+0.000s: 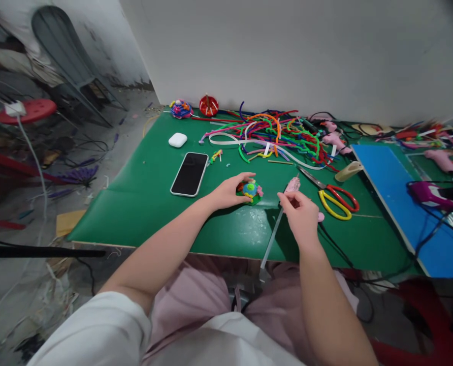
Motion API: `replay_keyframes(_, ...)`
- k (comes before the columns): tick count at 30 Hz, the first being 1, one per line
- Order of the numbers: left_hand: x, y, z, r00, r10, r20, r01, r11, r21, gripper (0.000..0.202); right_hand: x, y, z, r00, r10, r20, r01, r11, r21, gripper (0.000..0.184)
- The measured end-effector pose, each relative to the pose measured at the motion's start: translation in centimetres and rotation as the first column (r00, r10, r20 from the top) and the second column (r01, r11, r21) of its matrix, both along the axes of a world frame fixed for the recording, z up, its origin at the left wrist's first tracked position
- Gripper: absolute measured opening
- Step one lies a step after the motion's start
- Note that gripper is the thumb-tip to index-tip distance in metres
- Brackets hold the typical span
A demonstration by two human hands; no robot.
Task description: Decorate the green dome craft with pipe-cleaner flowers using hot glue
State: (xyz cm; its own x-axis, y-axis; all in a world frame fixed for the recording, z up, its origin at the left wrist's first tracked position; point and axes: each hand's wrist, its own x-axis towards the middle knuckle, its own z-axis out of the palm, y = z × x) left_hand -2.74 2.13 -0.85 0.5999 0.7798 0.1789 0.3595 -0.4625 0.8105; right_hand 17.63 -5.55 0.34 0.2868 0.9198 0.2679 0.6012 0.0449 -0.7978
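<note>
My left hand (228,193) curls its thumb and fingers around a small round craft piece (250,189) in blue and green with pink, yellow and orange bits, low over the green table. To its right, my right hand (300,211) is closed in a pinch; anything between the fingertips is too small to make out. Partly behind that hand lies a pink glue gun (293,184), its nozzle pointing away from me. A long translucent glue stick (272,236) runs from its back toward the table's front edge.
Scissors (327,195) with red and yellow handles lie at right, near a blue board (397,198). A phone (190,174) and white earbud case (178,140) are at left. Tangled pipe cleaners (272,134) line the back, beside a red craft piece (208,105).
</note>
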Motion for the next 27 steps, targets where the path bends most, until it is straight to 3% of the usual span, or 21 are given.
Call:
replay_keyframes(21,0.26,0.07,0.09,1.0,0.013,-0.007,-0.013,0.999,-0.041,0.069,0.64,0.15,-0.28,0.999,0.009,0.045,-0.008,1.0,-0.019,0.03)
replay_keyframes(24,0.2,0.05,0.01,1.0,0.013,-0.002,-0.013,0.999,-0.04,0.068,0.45,0.34,-0.41,0.988,0.016,0.156,-0.025,0.998,0.05,0.026)
replay_keyframes(27,0.09,-0.03,-0.05,1.0,0.007,0.009,-0.007,1.0,-0.029,0.067,0.02,0.6,-0.68,0.938,0.069,0.339,-0.127,0.98,0.153,0.02)
